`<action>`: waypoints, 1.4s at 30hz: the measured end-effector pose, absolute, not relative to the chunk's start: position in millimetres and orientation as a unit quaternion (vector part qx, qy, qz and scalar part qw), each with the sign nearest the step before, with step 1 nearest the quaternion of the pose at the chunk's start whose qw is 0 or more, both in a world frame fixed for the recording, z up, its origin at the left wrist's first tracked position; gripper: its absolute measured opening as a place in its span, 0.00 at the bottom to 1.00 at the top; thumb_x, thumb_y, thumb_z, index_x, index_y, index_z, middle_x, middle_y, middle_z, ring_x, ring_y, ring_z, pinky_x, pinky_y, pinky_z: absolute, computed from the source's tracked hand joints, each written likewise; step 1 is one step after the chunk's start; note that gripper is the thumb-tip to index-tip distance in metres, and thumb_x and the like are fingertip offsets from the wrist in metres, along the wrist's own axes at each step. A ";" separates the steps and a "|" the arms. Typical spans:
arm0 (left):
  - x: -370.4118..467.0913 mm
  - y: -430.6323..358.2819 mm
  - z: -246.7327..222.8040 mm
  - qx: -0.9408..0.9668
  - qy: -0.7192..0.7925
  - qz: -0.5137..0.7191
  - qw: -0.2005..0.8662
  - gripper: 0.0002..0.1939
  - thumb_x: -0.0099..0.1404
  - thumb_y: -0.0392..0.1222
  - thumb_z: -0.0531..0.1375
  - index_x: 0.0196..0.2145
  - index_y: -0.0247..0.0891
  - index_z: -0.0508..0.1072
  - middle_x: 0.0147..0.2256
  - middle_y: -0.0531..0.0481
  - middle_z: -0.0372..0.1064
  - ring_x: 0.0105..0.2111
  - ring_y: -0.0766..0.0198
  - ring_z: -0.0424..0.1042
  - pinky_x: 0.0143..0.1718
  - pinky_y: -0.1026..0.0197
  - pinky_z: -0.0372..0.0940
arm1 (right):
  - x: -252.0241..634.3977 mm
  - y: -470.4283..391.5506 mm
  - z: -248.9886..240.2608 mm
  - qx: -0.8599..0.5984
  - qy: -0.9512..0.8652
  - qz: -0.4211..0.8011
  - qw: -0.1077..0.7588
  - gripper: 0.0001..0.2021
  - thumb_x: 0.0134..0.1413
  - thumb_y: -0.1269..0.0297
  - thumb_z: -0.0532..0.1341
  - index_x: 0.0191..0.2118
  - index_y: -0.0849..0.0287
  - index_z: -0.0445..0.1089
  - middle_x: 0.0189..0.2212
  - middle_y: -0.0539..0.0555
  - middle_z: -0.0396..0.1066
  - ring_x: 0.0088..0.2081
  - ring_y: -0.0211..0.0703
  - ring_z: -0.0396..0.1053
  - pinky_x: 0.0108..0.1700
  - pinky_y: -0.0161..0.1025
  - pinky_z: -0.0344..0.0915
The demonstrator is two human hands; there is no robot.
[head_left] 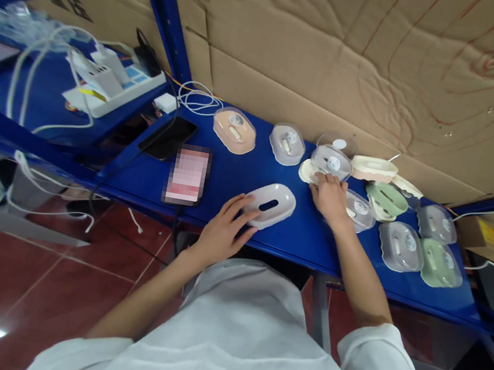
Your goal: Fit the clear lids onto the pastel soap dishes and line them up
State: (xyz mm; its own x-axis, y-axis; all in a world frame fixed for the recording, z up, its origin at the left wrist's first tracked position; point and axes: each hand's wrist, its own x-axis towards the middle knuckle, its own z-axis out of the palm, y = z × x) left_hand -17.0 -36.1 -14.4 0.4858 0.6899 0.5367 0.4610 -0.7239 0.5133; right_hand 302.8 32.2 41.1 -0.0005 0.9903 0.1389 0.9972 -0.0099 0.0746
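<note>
My left hand (231,225) rests with spread fingers on the left end of a pale oval dish (278,210) that has a slot in its middle. Further right, my right hand (329,195) reaches to a small cream piece (308,171), its fingertips bent over the piece's edge. Just behind that piece sits a clear-lidded grey case (332,161). Another lidded case (359,211) lies partly hidden beside my right wrist. A peach case (234,130) and a grey case (286,144) stand along the back of the blue table.
Green and grey cases (442,264), with cream trays (374,168), crowd the table's right side. A dark phone (168,138) and a blurred-out device (187,175) lie left. A power strip (115,93) with white cables occupies the left shelf. Cardboard (298,48) stands behind.
</note>
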 end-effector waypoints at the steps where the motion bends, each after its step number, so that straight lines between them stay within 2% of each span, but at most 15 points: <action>1: -17.5 -35.9 -14.0 0.838 0.337 0.399 0.157 0.19 0.76 0.42 0.59 0.63 0.44 0.70 0.68 0.39 0.62 0.72 0.45 0.59 0.70 0.37 0.63 | 300.3 27.9 42.2 -0.688 -0.723 -0.056 0.029 0.19 0.73 0.63 0.55 0.61 0.64 0.72 0.56 0.69 0.75 0.57 0.65 0.70 0.59 0.59 0.61; 8: -18.1 -36.7 -10.0 0.794 0.373 0.438 0.194 0.19 0.78 0.41 0.56 0.64 0.43 0.66 0.70 0.36 0.56 0.74 0.43 0.54 0.72 0.34 0.58 | 270.0 -25.1 52.4 -0.435 -0.873 0.140 0.169 0.15 0.76 0.62 0.54 0.55 0.54 0.77 0.50 0.57 0.80 0.53 0.48 0.76 0.57 0.48 0.68; 11: -16.3 -34.2 -8.2 0.810 0.368 0.411 0.201 0.19 0.79 0.41 0.55 0.64 0.42 0.65 0.70 0.35 0.55 0.75 0.43 0.51 0.72 0.34 0.58 | 266.9 -44.1 52.1 -0.469 -0.835 0.107 0.268 0.15 0.77 0.62 0.52 0.55 0.54 0.76 0.49 0.57 0.80 0.52 0.49 0.76 0.57 0.49 0.70; 13: -14.3 -31.2 -6.1 0.831 0.356 0.378 0.202 0.18 0.79 0.40 0.54 0.63 0.41 0.65 0.70 0.35 0.56 0.76 0.43 0.50 0.72 0.34 0.58 | 268.7 -51.7 50.0 -0.511 -0.801 0.050 0.308 0.16 0.76 0.59 0.54 0.58 0.55 0.73 0.54 0.61 0.77 0.57 0.53 0.74 0.60 0.54 0.69; 15: -12.2 -28.4 -3.7 0.853 0.339 0.345 0.198 0.17 0.79 0.40 0.53 0.63 0.41 0.66 0.70 0.35 0.57 0.76 0.42 0.48 0.72 0.32 0.58 | 269.4 -56.1 46.9 -0.512 -0.810 0.026 0.283 0.22 0.74 0.53 0.58 0.66 0.54 0.68 0.66 0.64 0.68 0.69 0.59 0.64 0.67 0.59 0.64; 17: -11.5 -27.2 -2.1 0.867 0.322 0.329 0.190 0.17 0.78 0.40 0.54 0.62 0.41 0.67 0.70 0.36 0.58 0.77 0.42 0.47 0.72 0.31 0.57 | 266.6 -59.0 42.6 -0.481 -0.849 0.024 0.217 0.27 0.72 0.50 0.60 0.71 0.52 0.63 0.73 0.61 0.59 0.75 0.59 0.54 0.73 0.62 0.56; 19: -13.2 -27.4 -2.6 0.871 0.323 0.328 0.172 0.17 0.76 0.44 0.59 0.60 0.42 0.69 0.70 0.36 0.58 0.76 0.40 0.49 0.72 0.30 0.57 | 260.3 -61.9 37.6 -0.450 -0.876 0.021 0.174 0.24 0.74 0.53 0.59 0.70 0.50 0.65 0.70 0.59 0.65 0.74 0.55 0.57 0.74 0.60 0.54; 21: -17.2 -28.3 -5.3 0.868 0.338 0.333 0.144 0.17 0.73 0.47 0.64 0.57 0.42 0.72 0.70 0.36 0.58 0.74 0.38 0.55 0.70 0.31 0.60 | 252.0 -65.4 32.6 -0.433 -0.886 0.009 0.166 0.19 0.76 0.60 0.57 0.66 0.51 0.70 0.64 0.58 0.73 0.68 0.51 0.66 0.71 0.55 0.57; 23: -22.4 -28.5 -8.9 0.863 0.350 0.343 0.125 0.16 0.72 0.47 0.66 0.54 0.42 0.73 0.70 0.35 0.60 0.70 0.40 0.61 0.67 0.34 0.64 | 243.8 -69.1 28.7 -0.427 -0.889 -0.009 0.163 0.17 0.76 0.65 0.55 0.63 0.53 0.73 0.60 0.58 0.76 0.64 0.49 0.70 0.67 0.53 0.60; 27: -30.4 -25.0 -13.5 0.853 0.343 0.363 0.151 0.17 0.70 0.49 0.68 0.52 0.41 0.74 0.68 0.35 0.63 0.67 0.43 0.66 0.66 0.36 0.66 | 232.7 -73.2 25.8 -0.421 -0.895 -0.013 0.149 0.19 0.76 0.68 0.54 0.66 0.53 0.71 0.61 0.58 0.76 0.63 0.50 0.70 0.64 0.53 0.61; 33: -30.5 -21.4 -13.6 0.847 0.351 0.365 0.165 0.14 0.72 0.48 0.66 0.51 0.42 0.75 0.68 0.36 0.63 0.68 0.44 0.66 0.67 0.35 0.66 | 241.9 -61.0 31.1 -0.413 -0.899 0.020 0.145 0.20 0.77 0.63 0.53 0.67 0.52 0.69 0.65 0.58 0.73 0.66 0.49 0.68 0.67 0.52 0.60; 36: -29.0 -23.3 -13.5 0.844 0.351 0.370 0.166 0.13 0.73 0.46 0.65 0.53 0.42 0.75 0.69 0.36 0.60 0.69 0.45 0.64 0.68 0.36 0.65 | 265.4 -39.8 38.1 -0.500 -0.852 -0.014 0.154 0.24 0.77 0.58 0.52 0.72 0.54 0.63 0.71 0.61 0.63 0.72 0.55 0.60 0.72 0.58 0.55; 38: -28.5 -24.4 -13.2 0.840 0.355 0.372 0.172 0.13 0.73 0.45 0.64 0.53 0.42 0.75 0.70 0.37 0.59 0.69 0.45 0.64 0.68 0.37 0.66 | 280.9 -23.6 41.5 -0.604 -0.779 -0.064 0.157 0.27 0.76 0.57 0.51 0.74 0.60 0.58 0.73 0.67 0.57 0.74 0.63 0.54 0.73 0.68 0.48; 40: -28.8 -24.7 -12.9 0.835 0.358 0.377 0.179 0.12 0.73 0.44 0.64 0.52 0.42 0.75 0.71 0.36 0.57 0.69 0.45 0.63 0.67 0.38 0.67 | 289.0 -12.1 41.5 -0.665 -0.729 -0.092 0.132 0.29 0.75 0.58 0.53 0.74 0.68 0.57 0.72 0.75 0.58 0.74 0.70 0.53 0.72 0.74 0.44; 42: -30.2 -24.3 -12.3 0.831 0.354 0.385 0.190 0.12 0.72 0.43 0.64 0.52 0.41 0.74 0.71 0.36 0.55 0.70 0.45 0.62 0.66 0.39 0.68 | 287.6 -9.2 37.7 -0.666 -0.732 -0.096 0.105 0.28 0.73 0.58 0.56 0.71 0.69 0.62 0.69 0.76 0.61 0.71 0.72 0.57 0.71 0.75 0.45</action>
State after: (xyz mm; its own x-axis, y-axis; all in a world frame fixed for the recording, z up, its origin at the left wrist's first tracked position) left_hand -30.2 -24.3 -12.3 0.4537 0.7342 0.5050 0.4426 -0.6775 0.5874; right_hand 287.6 -9.2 37.7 -0.0898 0.9553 0.2818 0.9957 0.0931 0.0017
